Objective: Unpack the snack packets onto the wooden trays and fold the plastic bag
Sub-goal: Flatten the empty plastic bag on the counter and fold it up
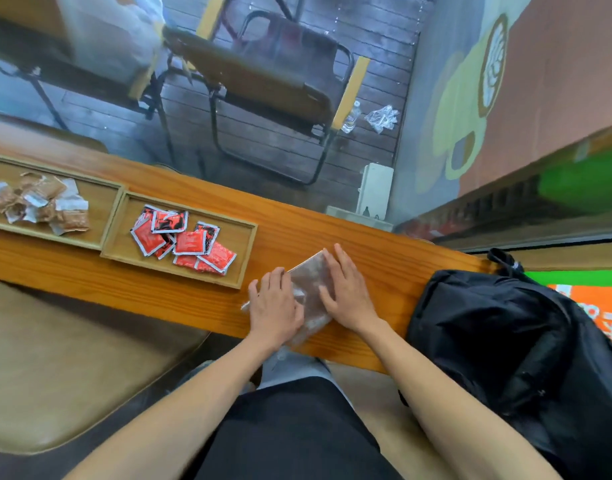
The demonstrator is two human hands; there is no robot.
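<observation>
left hand [275,299]: palm down, fingers straight and close together, pressing flat
right hand [346,289]: palm down, fingers straight, slightly spread, pressing flat
forearms: bare, both reaching forward, converging toward the hands, which lie side by side

The bench [349,233] is orange-brown wood with visible grain and a smooth, slightly glossy varnish. The two trays [179,265] [100,216] are paler, matt wood. The red snack packets [190,242] look like shiny foil or plastic film; the brown snack packets [37,202] are clear crinkled plastic. The folded plastic bag [311,275] is thin, translucent and wrinkled. The backpack [505,341] is black matt cloth. The seat cushion [72,358] looks like smooth olive leather.
</observation>
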